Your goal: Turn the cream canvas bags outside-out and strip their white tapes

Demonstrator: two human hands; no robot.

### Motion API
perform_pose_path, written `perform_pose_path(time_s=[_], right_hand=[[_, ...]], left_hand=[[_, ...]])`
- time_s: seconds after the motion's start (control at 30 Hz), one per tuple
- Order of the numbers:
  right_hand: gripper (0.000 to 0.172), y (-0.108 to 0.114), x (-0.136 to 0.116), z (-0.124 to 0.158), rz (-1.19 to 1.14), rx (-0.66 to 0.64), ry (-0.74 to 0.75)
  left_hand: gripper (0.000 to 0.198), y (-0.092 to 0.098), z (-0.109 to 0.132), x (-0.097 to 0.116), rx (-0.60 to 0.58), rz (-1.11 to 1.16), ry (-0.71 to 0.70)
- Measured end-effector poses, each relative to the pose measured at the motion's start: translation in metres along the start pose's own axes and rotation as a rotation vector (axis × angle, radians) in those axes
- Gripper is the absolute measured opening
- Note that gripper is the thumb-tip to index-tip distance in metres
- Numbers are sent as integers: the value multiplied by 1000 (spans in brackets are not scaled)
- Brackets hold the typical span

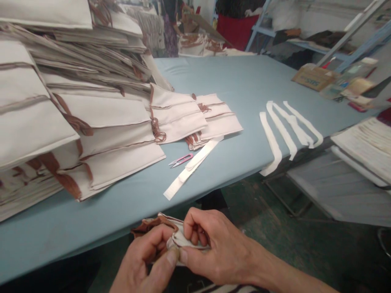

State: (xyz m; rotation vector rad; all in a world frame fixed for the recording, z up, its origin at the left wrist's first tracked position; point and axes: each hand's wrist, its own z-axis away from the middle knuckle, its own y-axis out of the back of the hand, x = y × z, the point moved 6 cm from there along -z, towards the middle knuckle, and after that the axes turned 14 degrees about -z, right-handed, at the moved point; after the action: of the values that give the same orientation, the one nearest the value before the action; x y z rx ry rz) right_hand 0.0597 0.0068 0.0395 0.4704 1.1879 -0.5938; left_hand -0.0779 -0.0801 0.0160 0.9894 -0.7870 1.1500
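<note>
Just off the table's near edge, my left hand [149,256] and my right hand [216,244] meet on a cream cloth piece with brown trim [159,223]. My left thumb and fingers pinch a fold of it. My right fingers are curled, with thumb and fingers closed on the same cloth close to the left thumb. Most of the piece lies hidden behind the hands. On the table beyond are pink-handled thread snips [181,160] and overlapping white strips [195,165].
Tall stacks of cream cloth pieces [116,142] with brown straps fill the left of the blue table [244,77]. White bands [281,130] lie at the right edge. A cardboard box [314,77] stands at the far right. A person [170,24] is in the background.
</note>
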Motion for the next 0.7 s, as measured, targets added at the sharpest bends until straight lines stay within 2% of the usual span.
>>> perform_pose_path(time_s=[0.23, 0.3, 0.47, 0.57, 0.7], right_hand=[[23, -1, 3, 0, 74, 45, 101], [22, -1, 4, 1, 98, 61, 119], [27, -1, 15, 3, -2, 15, -40], [29, -1, 27, 3, -166, -47, -138], [33, -3, 40, 3, -356, -110, -185]], left_hand=[[43, 0, -1, 6, 159, 24, 77], [39, -1, -3, 6, 161, 3, 60], [38, -1, -6, -1, 84, -95, -14], [40, -1, -5, -7, 89, -121, -7], [42, -4, -2, -7, 143, -136, 14]])
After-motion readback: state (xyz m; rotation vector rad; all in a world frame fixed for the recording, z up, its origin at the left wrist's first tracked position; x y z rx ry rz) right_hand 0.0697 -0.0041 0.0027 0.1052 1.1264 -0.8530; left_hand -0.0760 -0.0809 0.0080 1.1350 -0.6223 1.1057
